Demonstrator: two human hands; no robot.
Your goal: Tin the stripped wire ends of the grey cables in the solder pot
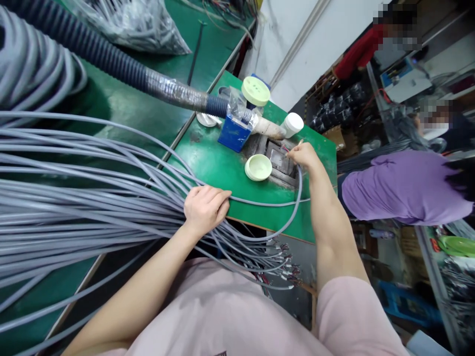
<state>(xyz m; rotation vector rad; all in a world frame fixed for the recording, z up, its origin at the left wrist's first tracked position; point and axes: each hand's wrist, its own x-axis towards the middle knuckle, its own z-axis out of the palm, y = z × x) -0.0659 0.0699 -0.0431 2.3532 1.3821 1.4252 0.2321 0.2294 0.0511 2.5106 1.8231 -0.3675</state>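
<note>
A thick bundle of grey cables [148, 198] runs in from the left. My left hand [206, 207] lies over it, fingers curled together around several cables at the green table's front edge. At the right, my right hand [305, 155] pinches one grey cable [299, 190] near its end, which curves back to the bundle. Thin wires at that end point over a square metal plate or pot [278, 160] set in the tabletop. A pale yellow-green bowl [259, 167] sits just left of the plate. Stripped cable ends [285, 264] hang below the table edge.
A black ribbed hose [122, 69] crosses to a blue box [235, 132], with its pipe mouth near the plate. A yellow-green lidded tub [256, 90] and a white cup [293, 124] stand behind. A plastic bag [137, 24] lies farther back. A person in purple [401, 185] is at right.
</note>
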